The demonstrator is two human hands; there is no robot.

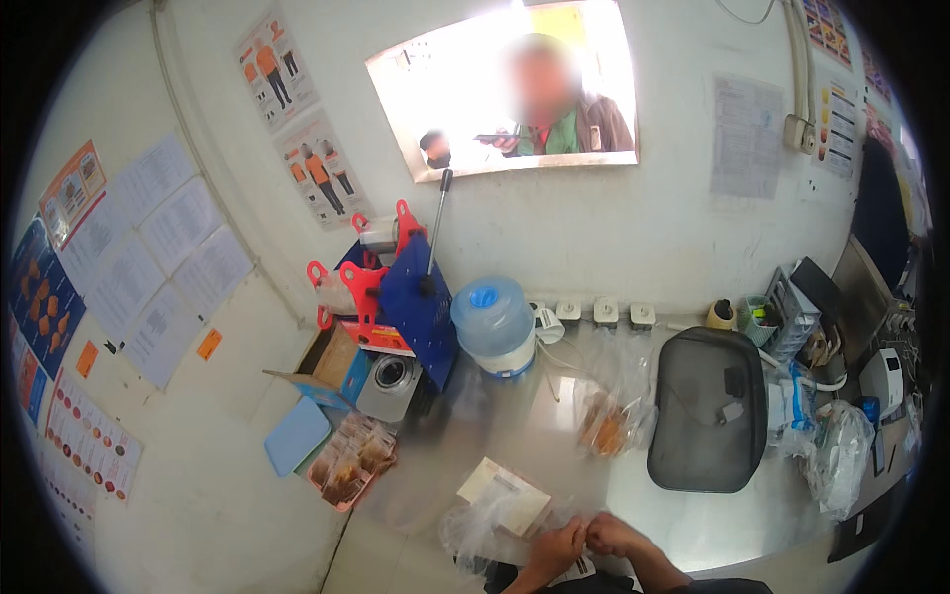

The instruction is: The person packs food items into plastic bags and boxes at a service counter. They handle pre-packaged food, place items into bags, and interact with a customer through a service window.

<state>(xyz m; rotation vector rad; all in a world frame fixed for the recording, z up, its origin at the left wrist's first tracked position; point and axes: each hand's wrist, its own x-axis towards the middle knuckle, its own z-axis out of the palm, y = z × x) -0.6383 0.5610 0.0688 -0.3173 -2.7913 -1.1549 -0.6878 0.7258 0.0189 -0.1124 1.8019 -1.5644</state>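
Note:
My left hand and my right hand are close together at the near edge of the steel counter. Both have their fingers closed on part of a clear plastic bag. The bag spreads leftward over a pale cardboard box, which lies tilted just beyond my left hand. A printed paper slip shows below my hands. Farther back lies a clear plastic bag with orange-brown contents.
A dark grey tray lies on the right, near more plastic bags. Behind stand a blue cup-sealing machine and a water jug. A pink basket of packets sits left. Through the wall opening, a person holds a phone.

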